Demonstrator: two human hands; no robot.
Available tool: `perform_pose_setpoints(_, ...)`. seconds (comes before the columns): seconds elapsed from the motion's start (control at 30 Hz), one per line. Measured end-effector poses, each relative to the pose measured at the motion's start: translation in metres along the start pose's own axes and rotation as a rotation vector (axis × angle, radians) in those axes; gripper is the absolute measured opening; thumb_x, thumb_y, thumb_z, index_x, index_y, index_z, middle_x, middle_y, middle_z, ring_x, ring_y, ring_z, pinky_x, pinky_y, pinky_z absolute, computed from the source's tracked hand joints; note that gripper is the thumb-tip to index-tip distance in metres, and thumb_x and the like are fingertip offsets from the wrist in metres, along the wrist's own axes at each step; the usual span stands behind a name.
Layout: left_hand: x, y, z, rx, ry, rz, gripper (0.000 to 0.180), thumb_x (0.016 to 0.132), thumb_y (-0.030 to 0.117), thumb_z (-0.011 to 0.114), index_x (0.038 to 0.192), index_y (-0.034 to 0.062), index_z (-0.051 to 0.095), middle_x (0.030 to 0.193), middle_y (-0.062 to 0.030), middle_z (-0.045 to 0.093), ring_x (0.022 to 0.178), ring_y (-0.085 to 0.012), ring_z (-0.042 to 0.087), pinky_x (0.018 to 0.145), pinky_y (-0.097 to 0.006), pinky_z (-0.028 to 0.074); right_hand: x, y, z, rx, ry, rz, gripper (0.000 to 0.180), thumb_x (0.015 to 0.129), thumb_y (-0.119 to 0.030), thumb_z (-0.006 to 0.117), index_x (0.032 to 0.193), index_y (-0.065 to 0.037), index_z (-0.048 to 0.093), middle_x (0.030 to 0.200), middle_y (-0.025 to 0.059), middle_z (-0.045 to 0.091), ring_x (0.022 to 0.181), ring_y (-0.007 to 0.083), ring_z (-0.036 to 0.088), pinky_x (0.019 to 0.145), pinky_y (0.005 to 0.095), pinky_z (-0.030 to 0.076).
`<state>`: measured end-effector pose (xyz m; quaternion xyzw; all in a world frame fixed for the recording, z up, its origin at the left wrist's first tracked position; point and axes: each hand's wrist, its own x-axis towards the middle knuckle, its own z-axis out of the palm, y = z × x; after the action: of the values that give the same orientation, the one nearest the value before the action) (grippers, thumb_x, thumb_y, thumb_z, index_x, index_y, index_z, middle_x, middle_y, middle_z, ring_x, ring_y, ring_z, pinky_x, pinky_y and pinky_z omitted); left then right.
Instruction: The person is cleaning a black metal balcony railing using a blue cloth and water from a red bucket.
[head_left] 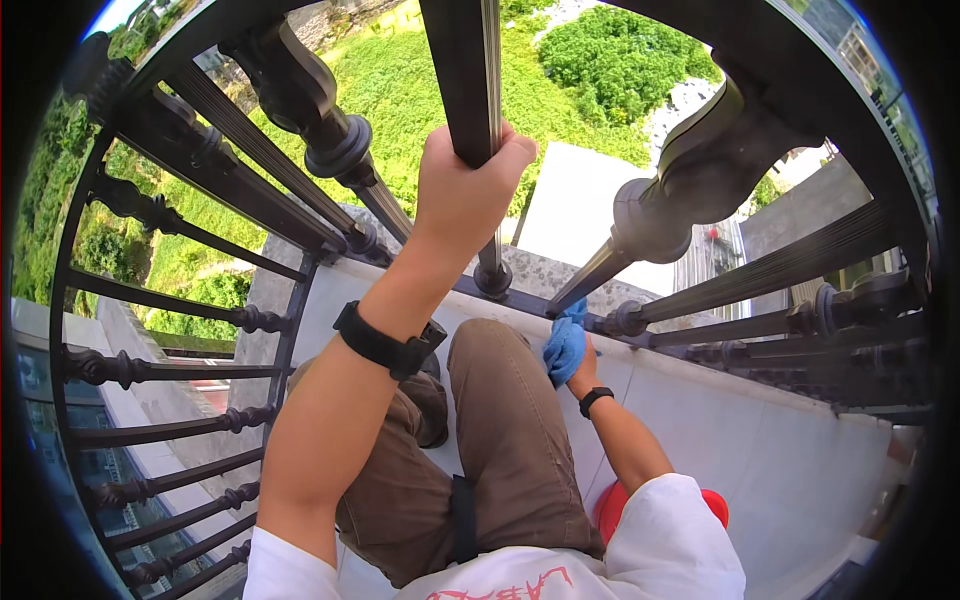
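My left hand (468,185) is raised and wrapped round a dark upright baluster (462,75) of the railing, its fingers closed on the metal. Lower and to the right, my right hand (584,366) grips a blue cloth (566,343). The cloth is bunched against the foot of another dark baluster (590,275), close to the bottom rail (530,301). Part of the right hand's fingers is hidden by the cloth. Both wrists wear black bands.
Dark railing (170,370) curves round on the left and right, with bulbous baluster ornaments. A red bucket-like container (712,505) is partly hidden behind my right arm. My bent knees in brown trousers (505,420) are close to the rail, over pale floor tiles (740,450). Greenery lies far below.
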<state>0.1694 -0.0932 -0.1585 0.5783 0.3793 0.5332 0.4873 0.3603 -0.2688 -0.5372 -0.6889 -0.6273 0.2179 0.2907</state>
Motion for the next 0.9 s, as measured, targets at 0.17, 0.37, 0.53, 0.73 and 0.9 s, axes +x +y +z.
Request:
perform_pose_setpoints(0.17,0.0,0.004,0.004,0.013,-0.024,0.003,0.014,0.082,0.003,0.063,0.069,0.005,0.057,0.054,0.001,0.049,0.048,-0.0071,0.045,0.049,-0.023,0.036,0.02,-0.06,0.001,0.079,0.018,-0.164,0.037,0.086,-0.019,0.063,0.119,-0.003,0.056,0.112,0.0155,0.064,0.093,0.0302,0.064,0.084,0.038,0.05)
perform_pose_setpoints(0.37,-0.001,0.006,-0.001,0.035,-0.046,0.013,0.014,0.083,0.004,0.063,0.07,0.0045,0.057,0.054,0.0013,0.049,0.049,-0.007,0.045,0.05,-0.023,0.037,0.058,-0.076,0.031,-0.024,-0.212,0.083,0.052,0.084,-0.016,0.061,0.133,0.001,0.052,0.141,0.0198,0.048,0.118,0.0287,0.056,0.083,0.0382,0.048)
perform_pose_setpoints(0.53,0.001,0.005,0.001,0.021,-0.083,0.04,0.014,0.083,0.004,0.063,0.07,0.0042,0.058,0.054,0.0012,0.049,0.05,-0.0067,0.045,0.05,-0.023,0.037,0.02,-0.013,0.049,-0.573,-0.11,-0.419,0.053,0.081,-0.019,0.06,0.127,0.007,0.056,0.147,0.0265,0.038,0.135,0.0364,0.036,0.082,0.0372,0.042)
perform_pose_setpoints(0.73,-0.001,0.003,-0.001,0.03,-0.057,0.029,0.014,0.083,0.004,0.063,0.07,0.0038,0.058,0.054,0.0012,0.049,0.049,-0.007,0.045,0.05,-0.023,0.037,0.015,-0.031,0.014,-0.705,-0.321,-0.385,0.046,0.08,-0.015,0.06,0.12,0.007,0.061,0.143,0.0228,0.043,0.121,0.0328,0.044,0.079,0.0348,0.044)
perform_pose_setpoints(0.9,0.001,0.001,0.005,-0.057,-0.002,0.04,0.017,0.08,0.008,0.067,0.066,0.002,0.059,0.055,0.006,0.048,0.05,-0.0034,0.042,0.048,-0.023,0.032,0.028,-0.033,0.034,-0.721,-0.185,-0.336,0.047,0.079,-0.012,0.061,0.122,0.007,0.058,0.141,0.0195,0.043,0.107,0.0304,0.049,0.075,0.0349,0.046)
